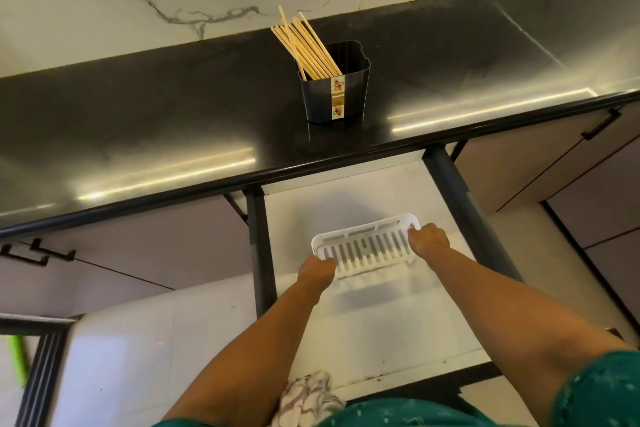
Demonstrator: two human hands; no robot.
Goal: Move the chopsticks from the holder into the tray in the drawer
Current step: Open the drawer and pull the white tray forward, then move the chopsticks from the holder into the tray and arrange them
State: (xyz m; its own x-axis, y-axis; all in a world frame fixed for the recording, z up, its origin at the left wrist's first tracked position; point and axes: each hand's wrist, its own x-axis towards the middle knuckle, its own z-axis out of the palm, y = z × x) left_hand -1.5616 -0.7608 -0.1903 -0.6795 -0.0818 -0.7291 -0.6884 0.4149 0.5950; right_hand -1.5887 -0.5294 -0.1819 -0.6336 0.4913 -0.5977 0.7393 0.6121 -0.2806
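Observation:
Several pale wooden chopsticks [306,43] lean to the left out of a dark square holder [336,97] standing on the black counter. Below the counter a drawer [398,329] with a white floor is pulled out. A white slotted plastic tray [367,248] sits in it, tilted slightly. My left hand [317,272] grips the tray's near left corner. My right hand [427,239] grips its right end. The tray holds nothing.
The glossy black counter [173,135] runs across the view with a marble wall behind. Cabinet doors with dark handles [601,125] flank the drawer. A patterned cloth [308,399] hangs near my waist. White floor tiles lie at the lower left.

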